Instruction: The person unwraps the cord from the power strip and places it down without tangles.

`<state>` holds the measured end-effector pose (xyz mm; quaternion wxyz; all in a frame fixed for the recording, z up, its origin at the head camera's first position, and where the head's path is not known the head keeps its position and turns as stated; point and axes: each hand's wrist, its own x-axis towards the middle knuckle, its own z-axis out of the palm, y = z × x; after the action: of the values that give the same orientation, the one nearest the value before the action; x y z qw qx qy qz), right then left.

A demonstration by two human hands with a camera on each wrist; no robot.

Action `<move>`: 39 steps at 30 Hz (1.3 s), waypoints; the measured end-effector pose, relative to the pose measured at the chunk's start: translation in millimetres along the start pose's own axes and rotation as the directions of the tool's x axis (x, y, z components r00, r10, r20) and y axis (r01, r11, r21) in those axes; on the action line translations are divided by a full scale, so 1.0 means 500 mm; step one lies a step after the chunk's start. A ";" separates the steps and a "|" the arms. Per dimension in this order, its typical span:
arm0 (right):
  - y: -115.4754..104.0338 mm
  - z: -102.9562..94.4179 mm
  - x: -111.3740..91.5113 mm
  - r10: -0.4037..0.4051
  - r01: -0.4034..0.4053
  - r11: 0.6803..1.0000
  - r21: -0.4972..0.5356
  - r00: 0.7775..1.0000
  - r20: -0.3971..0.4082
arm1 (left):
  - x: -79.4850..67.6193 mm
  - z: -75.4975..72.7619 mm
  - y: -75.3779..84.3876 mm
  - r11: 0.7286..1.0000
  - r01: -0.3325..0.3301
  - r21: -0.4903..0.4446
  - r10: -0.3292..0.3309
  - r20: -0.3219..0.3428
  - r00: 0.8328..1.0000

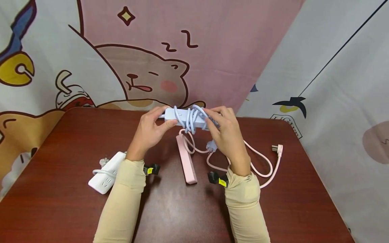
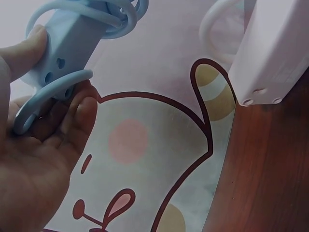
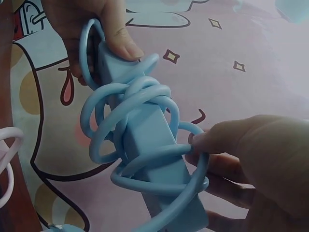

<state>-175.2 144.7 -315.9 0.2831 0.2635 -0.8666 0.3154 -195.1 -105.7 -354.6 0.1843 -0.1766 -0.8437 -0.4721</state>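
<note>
A light blue power strip point(image 1: 170, 114) is held up over the far part of the table, its own cord point(image 3: 130, 106) wound round it in several loose loops. My left hand point(image 1: 151, 129) grips its left end, thumb on the near side and fingers behind; socket holes show beside that thumb in the left wrist view. At the other end, my right hand point(image 1: 226, 131) pinches a loop of the blue cord between thumb and forefinger, its other fingers behind the strip. A pale blue plug point(image 1: 211, 146) shows below, beside the right hand.
Below the hands a pink power strip point(image 1: 186, 160) lies on the brown table point(image 1: 176, 216). Its pink cord point(image 1: 264, 158) curves right to a pink plug point(image 1: 280, 150). A white power strip point(image 1: 101, 182) with cord round it lies by the left forearm. A printed cloth point(image 1: 225, 50) hangs behind.
</note>
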 end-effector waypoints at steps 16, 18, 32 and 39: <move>0.025 -0.029 -0.005 0.011 -0.010 0.999 0.031 0.999 -0.033 | -0.004 -0.011 -0.005 0.998 -0.057 -0.026 0.059 0.081 0.995; 0.028 -0.033 -0.004 0.014 -0.011 0.999 0.048 0.999 -0.049 | -0.004 -0.012 -0.005 0.997 -0.060 -0.048 0.064 0.088 0.994; 0.053 -0.055 -0.008 0.056 -0.045 0.995 0.084 0.989 -0.138 | -0.013 -0.037 -0.007 0.979 0.031 -0.200 0.000 0.155 0.988; 0.071 -0.059 -0.016 0.094 -0.084 0.994 0.073 0.986 -0.138 | -0.015 -0.050 -0.016 0.965 0.016 -0.262 0.006 0.081 0.997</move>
<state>-182.5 190.7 -316.3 0.3206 0.2108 -0.8441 0.3745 -188.4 -132.1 -351.8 0.1236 -0.2165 -0.7809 -0.5727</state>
